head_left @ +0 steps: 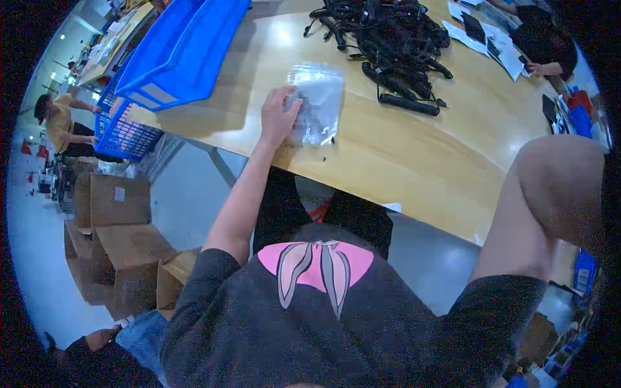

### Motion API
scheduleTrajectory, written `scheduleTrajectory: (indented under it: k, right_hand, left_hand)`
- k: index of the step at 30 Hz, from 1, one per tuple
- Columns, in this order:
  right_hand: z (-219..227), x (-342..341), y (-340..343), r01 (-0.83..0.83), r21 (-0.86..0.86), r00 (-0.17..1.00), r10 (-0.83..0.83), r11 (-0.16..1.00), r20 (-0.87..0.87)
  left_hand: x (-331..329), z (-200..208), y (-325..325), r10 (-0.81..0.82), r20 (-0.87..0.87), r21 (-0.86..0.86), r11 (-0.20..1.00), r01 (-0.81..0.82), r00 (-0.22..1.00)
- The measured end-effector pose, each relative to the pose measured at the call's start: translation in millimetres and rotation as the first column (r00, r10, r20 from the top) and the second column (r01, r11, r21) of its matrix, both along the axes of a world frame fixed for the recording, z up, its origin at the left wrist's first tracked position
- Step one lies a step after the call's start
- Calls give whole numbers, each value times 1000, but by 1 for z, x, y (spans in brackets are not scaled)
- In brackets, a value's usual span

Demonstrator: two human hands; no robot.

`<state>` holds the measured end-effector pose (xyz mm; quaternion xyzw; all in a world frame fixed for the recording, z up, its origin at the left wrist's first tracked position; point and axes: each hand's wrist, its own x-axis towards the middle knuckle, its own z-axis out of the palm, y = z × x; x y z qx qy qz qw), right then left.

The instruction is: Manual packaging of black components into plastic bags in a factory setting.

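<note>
My left hand (279, 119) rests on the table at the left edge of a clear plastic bag (328, 97). Its fingers reach forward with the thumb apart from them, so it looks open. The bag lies flat and shiny, with small dark things showing inside it. A tiny dark piece (324, 158) lies on the wood just below the bag. On the right side my arm is bent and raised close to the camera, and my right hand is out of the picture. Beyond the bag sits a heap of black coiled cables (394, 45).
Blue plastic bins (187, 58) stand on the wooden table (414, 155) at left. A blue basket (132, 132) is beside a person in yellow (61, 119). Cardboard boxes (119, 200) stand on the floor at left. Another person's hand (544, 68) is near papers at far right.
</note>
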<state>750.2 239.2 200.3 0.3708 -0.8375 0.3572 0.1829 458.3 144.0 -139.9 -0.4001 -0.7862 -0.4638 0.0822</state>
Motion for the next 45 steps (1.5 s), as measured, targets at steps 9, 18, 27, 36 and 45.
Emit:
scheduleTrajectory:
  k: [9, 18, 27, 36, 45]
  right_hand:
    - [1, 16, -13, 17, 12, 1000, -16, 1000, -27]
    - [14, 5, -8, -49, -24, 998, 49, 999, -27]
    - [-97, -106, 100, 486, -353, 868, -394, 799, 303]
    - [-307, -124, 122, 544, 330, 780, -610, 771, 139]
    - [-261, -174, 129, 680, 47, 715, -675, 732, 182]
  left_hand:
    - [1, -6, -5, 45, -159, -14, 999, -47, 986]
    - [0, -7, -2, -46, -127, -74, 997, 36, 991]
    - [15, 15, -1, -18, -8, -163, 986, 16, 1000]
    - [4, -26, 10, 92, -185, 78, 994, -79, 978]
    - [0, 12, -20, -81, 387, 351, 934, -66, 918]
